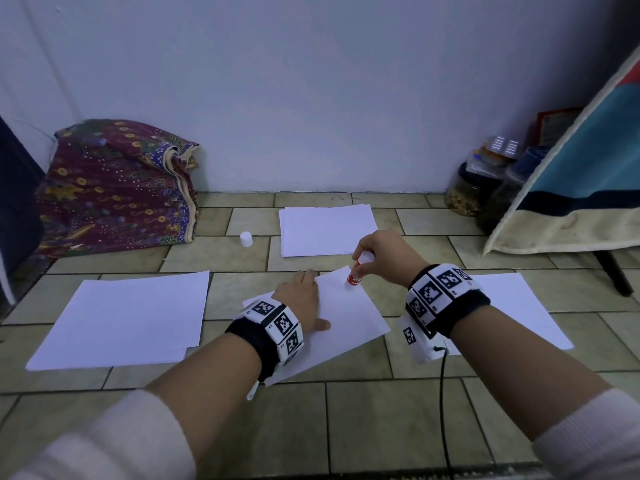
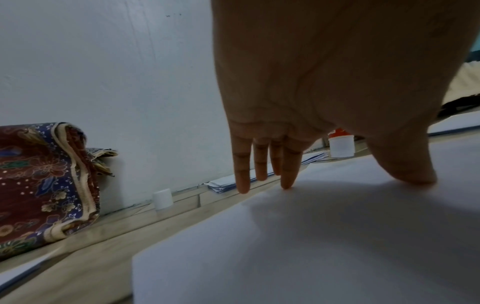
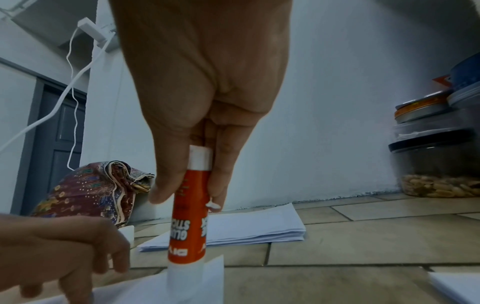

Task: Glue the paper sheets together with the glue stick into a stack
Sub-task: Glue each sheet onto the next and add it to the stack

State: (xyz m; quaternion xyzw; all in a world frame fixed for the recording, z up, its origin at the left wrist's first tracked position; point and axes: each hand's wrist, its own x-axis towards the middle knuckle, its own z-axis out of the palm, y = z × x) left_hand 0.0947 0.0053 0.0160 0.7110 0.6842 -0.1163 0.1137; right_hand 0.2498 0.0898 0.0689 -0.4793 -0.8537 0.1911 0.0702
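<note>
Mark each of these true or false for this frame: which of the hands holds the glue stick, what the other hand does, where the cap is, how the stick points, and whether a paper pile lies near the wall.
1. The right hand grips the glue stick. True.
2. The left hand is lifted clear of the sheet. False: it presses flat on the centre sheet.
3. The white cap is on the stick. False: it stands on the floor tiles.
4. The stick points tip down onto the sheet's far corner. True.
5. A paper pile lies near the wall. True.
</note>
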